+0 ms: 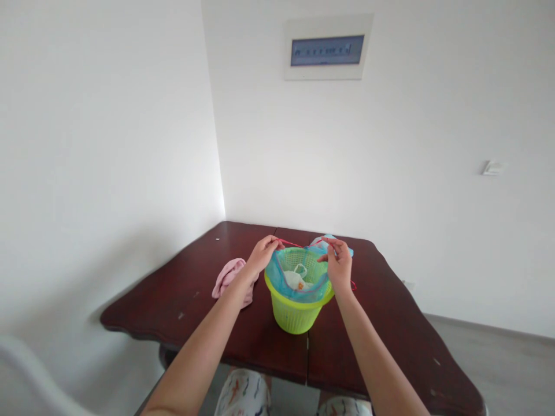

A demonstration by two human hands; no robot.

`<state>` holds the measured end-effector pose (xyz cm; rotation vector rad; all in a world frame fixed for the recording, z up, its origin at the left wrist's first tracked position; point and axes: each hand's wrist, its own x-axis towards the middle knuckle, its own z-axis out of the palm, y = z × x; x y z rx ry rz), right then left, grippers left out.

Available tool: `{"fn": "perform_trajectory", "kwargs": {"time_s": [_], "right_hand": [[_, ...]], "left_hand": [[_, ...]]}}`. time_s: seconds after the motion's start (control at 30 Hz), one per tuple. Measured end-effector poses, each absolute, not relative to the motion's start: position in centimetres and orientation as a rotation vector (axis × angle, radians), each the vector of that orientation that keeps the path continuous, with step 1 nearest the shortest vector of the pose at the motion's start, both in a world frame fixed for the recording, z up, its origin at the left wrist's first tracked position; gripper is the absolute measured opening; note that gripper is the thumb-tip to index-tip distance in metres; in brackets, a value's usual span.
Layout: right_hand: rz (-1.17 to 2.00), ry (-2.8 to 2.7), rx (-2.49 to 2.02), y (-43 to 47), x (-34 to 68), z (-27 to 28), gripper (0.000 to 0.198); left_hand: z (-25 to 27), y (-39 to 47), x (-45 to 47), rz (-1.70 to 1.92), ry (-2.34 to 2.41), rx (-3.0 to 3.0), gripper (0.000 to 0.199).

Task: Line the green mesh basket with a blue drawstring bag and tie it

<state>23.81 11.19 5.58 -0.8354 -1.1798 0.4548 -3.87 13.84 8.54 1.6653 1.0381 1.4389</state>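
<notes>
A yellow-green plastic basket [295, 318] with slotted sides stands upright on the table. A thin blue drawstring bag [277, 276] lies over its rim and hangs inside, with white crumpled stuff [295, 280] and a small orange spot in it. My left hand [262, 254] pinches the red drawstring [291, 242] above the rim's left side. On the right, my right hand [340, 264] has its fingers curled at the other part of that red string. Between both hands the string runs across the far side of the opening.
Left of the basket is a crumpled pink cloth [229, 276] on the dark red-brown table [173, 289]. A light blue and white bundle [321, 241] lies behind the basket. White walls meet at the table's far left corner; a panel [327, 49] is set high in one.
</notes>
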Motion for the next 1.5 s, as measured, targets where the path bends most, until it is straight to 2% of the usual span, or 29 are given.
{"fn": "perform_trajectory", "kwargs": {"time_s": [0.3, 0.53, 0.63, 0.77, 0.9, 1.07, 1.2, 1.3, 1.43, 1.5], "right_hand": [[0.253, -1.373, -0.706, 9.2, 24.0, 7.5, 0.037], [0.081, -1.288, -0.72, 8.5, 23.5, 6.7, 0.07], [0.025, -1.205, -0.742, 7.9, 22.0, 6.4, 0.073], [-0.028, -1.287, -0.716, 7.0, 20.6, 7.7, 0.056], [0.002, -1.442, -0.642, 6.3, 20.3, 10.0, 0.041], [0.22, -1.518, -0.622, 5.7, 20.0, 12.2, 0.028], [0.315, -1.493, -0.62, 5.1, 20.0, 13.5, 0.019], [0.328, -1.475, -0.589, 4.9, 20.2, 14.5, 0.023], [0.28, -1.611, -0.543, 5.2, 20.7, 15.4, 0.034], [0.264, -1.669, -0.529, 5.3, 20.8, 15.5, 0.038]], "left_hand": [[11.7, 15.0, -3.0, 1.522, 0.607, 1.229, 0.058], [12.6, 13.0, -3.1, 1.466, 0.497, 1.272, 0.11], [12.6, 12.2, -2.8, 1.467, 0.588, 1.632, 0.104], [13.7, 10.8, -2.4, 1.671, 0.868, 2.243, 0.079], [15.6, 9.0, -1.5, 1.776, 0.774, 2.278, 0.068], [16.6, 8.8, 0.6, 1.511, 0.306, 1.878, 0.083], [16.0, 9.5, 1.8, 1.479, 0.426, 1.665, 0.091], [15.3, 9.6, 2.0, 1.421, 0.492, 1.712, 0.1], [14.2, 9.6, 2.1, 1.155, 0.449, 1.764, 0.132], [13.8, 9.8, 2.2, 1.094, 0.461, 1.775, 0.137]]}}
